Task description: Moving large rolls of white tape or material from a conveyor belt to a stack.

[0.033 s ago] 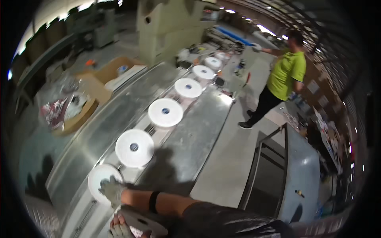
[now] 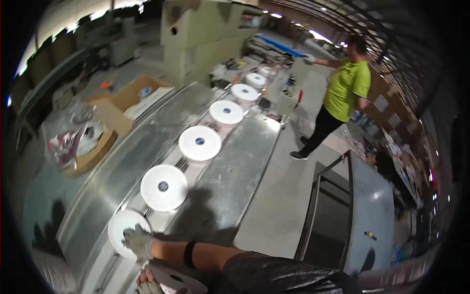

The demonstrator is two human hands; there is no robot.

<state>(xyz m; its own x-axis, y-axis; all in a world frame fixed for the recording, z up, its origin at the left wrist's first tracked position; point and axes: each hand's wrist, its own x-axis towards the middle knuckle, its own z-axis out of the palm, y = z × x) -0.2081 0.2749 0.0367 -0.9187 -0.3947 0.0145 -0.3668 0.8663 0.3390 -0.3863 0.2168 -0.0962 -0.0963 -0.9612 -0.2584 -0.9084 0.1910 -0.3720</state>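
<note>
A row of round white discs with blue-grey centres runs away from me along a metal conveyor bench. My right hand (image 2: 139, 243), in a grey-green glove, rests on the nearest disc (image 2: 116, 228), its fingers spread over the middle. The second disc (image 2: 164, 198) lies flat just beyond it. At the lower edge my left hand (image 2: 148, 284), gloved with bare fingertips, is curled at the side of a pale grey rounded piece (image 2: 192, 283) with a dark hole. My right forearm and the frame edge hide part of that piece.
Smooth metal side panels (image 2: 235, 157) flank the row. On the left stands an open cardboard box (image 2: 110, 128) by plastic bags. A co-worker in a yellow-green shirt (image 2: 345, 90) holds a blue bar (image 2: 281, 45). A dark-framed metal table (image 2: 369, 206) stands at right.
The view has shifted slightly, so the near discs sit a little lower in the picture. My right hand stays on the nearest disc, and my left hand stays by the grey piece.
</note>
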